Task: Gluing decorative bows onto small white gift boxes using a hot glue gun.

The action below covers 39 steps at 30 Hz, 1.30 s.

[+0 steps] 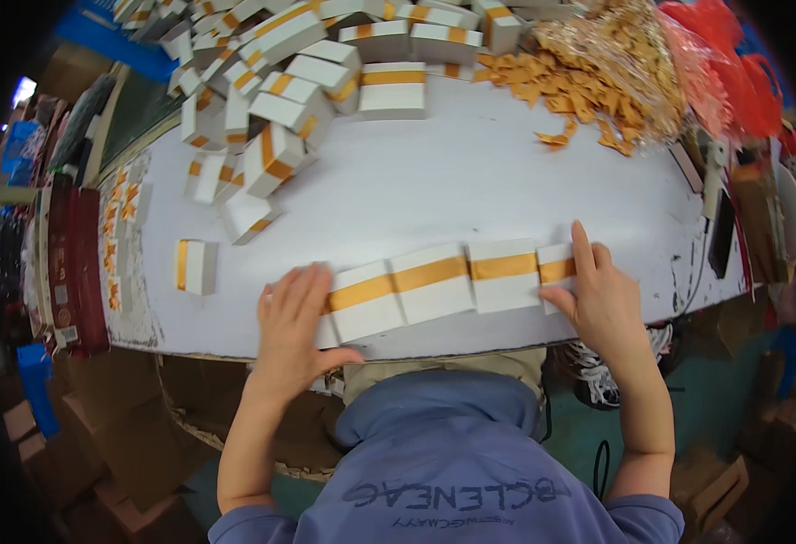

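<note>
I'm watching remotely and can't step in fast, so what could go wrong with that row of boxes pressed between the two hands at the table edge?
1. The row of white boxes with orange bands lies close to the table's near edge; a nudge toward the body could tip one off.
2. It is pressed only at its ends, by the left hand and right hand, so the middle could buckle.
3. The heaped pile of boxes behind might slide down.
</note>
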Tool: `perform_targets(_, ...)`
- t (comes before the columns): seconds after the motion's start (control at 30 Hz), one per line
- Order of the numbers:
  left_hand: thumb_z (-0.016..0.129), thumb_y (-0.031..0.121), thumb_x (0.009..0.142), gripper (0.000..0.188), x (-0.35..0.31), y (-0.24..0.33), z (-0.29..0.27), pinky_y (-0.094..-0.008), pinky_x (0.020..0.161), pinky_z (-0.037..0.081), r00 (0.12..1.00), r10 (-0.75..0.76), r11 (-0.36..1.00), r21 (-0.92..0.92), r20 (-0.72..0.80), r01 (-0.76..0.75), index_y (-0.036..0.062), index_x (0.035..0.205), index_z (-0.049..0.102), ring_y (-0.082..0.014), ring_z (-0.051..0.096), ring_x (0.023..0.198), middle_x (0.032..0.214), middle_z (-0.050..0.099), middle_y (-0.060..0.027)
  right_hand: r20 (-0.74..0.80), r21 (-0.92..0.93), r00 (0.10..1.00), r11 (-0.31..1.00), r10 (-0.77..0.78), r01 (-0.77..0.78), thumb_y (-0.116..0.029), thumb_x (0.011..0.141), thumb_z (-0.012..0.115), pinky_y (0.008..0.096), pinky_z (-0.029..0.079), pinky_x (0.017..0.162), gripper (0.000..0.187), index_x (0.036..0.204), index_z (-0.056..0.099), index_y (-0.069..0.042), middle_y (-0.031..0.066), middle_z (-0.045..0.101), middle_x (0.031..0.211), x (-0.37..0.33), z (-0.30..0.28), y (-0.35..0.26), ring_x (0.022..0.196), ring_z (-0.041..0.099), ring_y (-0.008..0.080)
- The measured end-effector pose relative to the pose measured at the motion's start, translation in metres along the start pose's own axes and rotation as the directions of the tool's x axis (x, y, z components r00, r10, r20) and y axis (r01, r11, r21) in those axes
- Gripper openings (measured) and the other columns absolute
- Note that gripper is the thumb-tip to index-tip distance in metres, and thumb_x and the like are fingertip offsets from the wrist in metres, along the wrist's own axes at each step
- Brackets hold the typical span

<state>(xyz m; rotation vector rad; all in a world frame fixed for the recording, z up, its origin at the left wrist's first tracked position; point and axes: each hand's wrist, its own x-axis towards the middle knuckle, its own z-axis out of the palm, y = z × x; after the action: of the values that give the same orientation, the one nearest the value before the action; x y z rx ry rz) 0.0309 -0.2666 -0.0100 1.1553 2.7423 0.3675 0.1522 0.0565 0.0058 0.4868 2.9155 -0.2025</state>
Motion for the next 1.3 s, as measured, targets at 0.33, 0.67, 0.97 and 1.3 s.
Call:
perform_targets(0.33,0.056,0.005,0.085,0.017,-0.051,-0.129,-0.003,-0.0362,0.096,0.035,0.711,-0.545,0.831,-0.398,-0.444,0.389,-0.0035,0.098,0.048,-0.0315,0.047,0.113,0.118,0.052,-0.0211,-0.318,0.099,0.876,0.906,-0.364,0.412,-0.023,0.072,0.069,0.0377,0.045,0.081,0.058,0.12,0.047,-0.001,0.0171,0.051,0.116,0.037,-0.026,-0.033,0.098,0.053,0.0315)
perform_targets(0.67,0.064,0.006,0.076,0.041,-0.026,-0.13,-0.02,-0.0376,0.095,0.035,0.744,-0.397,0.902,-0.082,-0.538,0.423,-0.0001,0.113,0.048,-0.0331,0.044,0.111,0.119,0.047,-0.0192,-0.33,0.207,0.417,0.366,-0.847,0.907,-0.01,0.071,0.066,0.0383,0.045,0.076,0.023,0.09,0.055,-0.003,0.0126,0.055,0.106,0.135,0.026,-0.223,0.091,0.054,0.0273)
perform_targets(0.97,0.071,0.006,0.066,0.038,-0.07,-0.081,-0.044,-0.0373,0.092,0.039,0.983,-0.182,0.908,-0.388,-0.02,0.16,0.0035,0.102,0.056,-0.0313,0.047,0.109,0.112,0.052,-0.0131,-0.006,0.782,0.786,0.487,-0.618,0.39,-0.009,0.068,0.07,0.0325,0.045,0.064,0.024,0.084,0.053,-0.005,0.0072,0.056,0.079,0.147,-0.019,-0.163,0.075,0.056,0.0239)
perform_targets(1.3,0.065,0.016,0.076,0.034,0.071,-0.166,-0.013,-0.0402,0.094,0.036,0.827,-0.181,0.963,0.073,-0.533,0.258,-0.0003,0.104,0.053,-0.0325,0.05,0.105,0.106,0.056,-0.0175,-0.403,0.07,0.773,0.826,-0.489,0.559,-0.049,0.072,0.064,0.0372,0.046,0.066,0.052,0.093,0.055,-0.003,0.0147,0.057,0.095,0.147,-0.023,-0.213,0.088,0.056,0.0249)
